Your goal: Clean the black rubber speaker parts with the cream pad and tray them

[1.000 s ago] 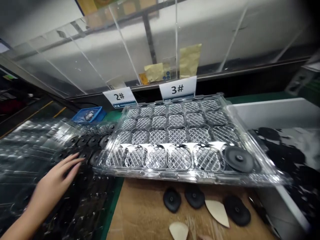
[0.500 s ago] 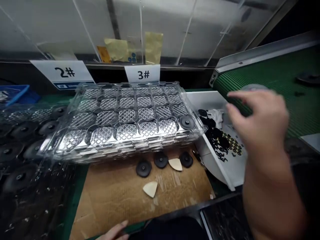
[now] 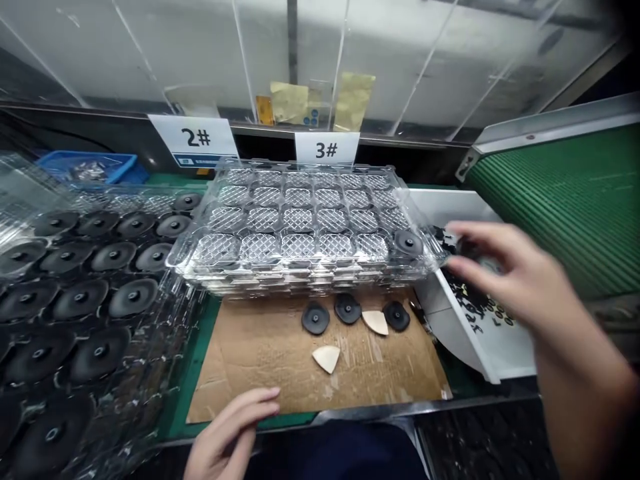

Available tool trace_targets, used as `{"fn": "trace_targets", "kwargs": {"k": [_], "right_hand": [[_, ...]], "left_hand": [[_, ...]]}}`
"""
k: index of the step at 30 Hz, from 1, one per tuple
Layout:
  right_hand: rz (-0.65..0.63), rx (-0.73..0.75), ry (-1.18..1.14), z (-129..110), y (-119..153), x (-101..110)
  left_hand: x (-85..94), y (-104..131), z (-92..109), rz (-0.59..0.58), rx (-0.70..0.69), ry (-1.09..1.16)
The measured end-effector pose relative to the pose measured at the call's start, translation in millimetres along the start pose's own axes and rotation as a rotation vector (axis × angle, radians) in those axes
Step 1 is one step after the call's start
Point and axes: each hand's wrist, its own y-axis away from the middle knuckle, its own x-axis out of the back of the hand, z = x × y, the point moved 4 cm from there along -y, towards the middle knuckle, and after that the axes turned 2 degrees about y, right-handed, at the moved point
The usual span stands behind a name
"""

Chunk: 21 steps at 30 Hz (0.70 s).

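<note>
clear tray of black discs [image 3: 167, 320], along the left edge of the green surface [image 3: 186, 400]; behind it, toward the back left corner, blue bin [image 3: 126, 175]. left hand [image 3: 233, 427], at the front edge, nothing in it, fingers loosely parted, near the cardboard sheet [image 3: 255, 360]. stack of clear trays [image 3: 299, 243], toward the back edge, one black disc [image 3: 409, 243] in its front right corner pocket. on the sheet: three loose discs [image 3: 315, 318], two cream wedges [image 3: 326, 359]. white bin [image 3: 510, 363], right edge, small black parts inside. right hand [image 3: 505, 267], above that bin, beside the stack's front right corner, fingers spread from thumb; contact cannot be told. green ribbed belt [image 3: 575, 193], far right.
</note>
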Motion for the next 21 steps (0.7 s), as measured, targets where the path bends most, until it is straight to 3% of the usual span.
{"fn": "trace_targets", "kwargs": {"k": [2,4,5,7,10,13,14,16,19,21], "right_hand": [[-0.248,0.03,-0.181,-27.8,40.1,-44.4],[-0.583,-0.134,-0.675,-45.5,81.0,-89.3],[-0.665,-0.236,-0.851,-50.8,99.0,-106.2],[-0.672,-0.446,-1.108,-54.5,128.0,-129.1],[-0.576,-0.693,-1.255,-53.1,159.3,-144.9],[-0.578,-0.807,-1.141,-51.8,177.6,-151.6],[-0.604,-0.773,-1.051,-51.8,179.0,-153.6],[-0.619,-0.563,-0.806,-51.2,172.4,-158.2],[-0.46,-0.197,-0.354,-42.9,151.6,-172.1],[-0.347,-0.123,-0.178,-30.9,142.5,-190.2]], "left_hand": [[-15.5,-18.3,22.8,-0.08,-0.136,0.052],[-36.5,-31.2,50.5,-0.208,-0.396,0.094],[-47.3,-35.3,61.6,-0.285,-0.478,0.1],[-65.0,-41.5,73.5,-0.419,-0.447,0.098],[-75.3,-42.0,80.9,-0.53,-0.386,0.104],[-71.7,-36.7,78.6,-0.575,-0.337,0.136],[-69.5,-34.3,74.6,-0.582,-0.279,0.155],[-64.7,-27.4,64.5,-0.582,-0.17,0.238],[-54.1,-16.2,39.4,-0.39,0.069,0.553],[-50.2,-7.1,14.2,-0.204,0.372,0.946]]}}
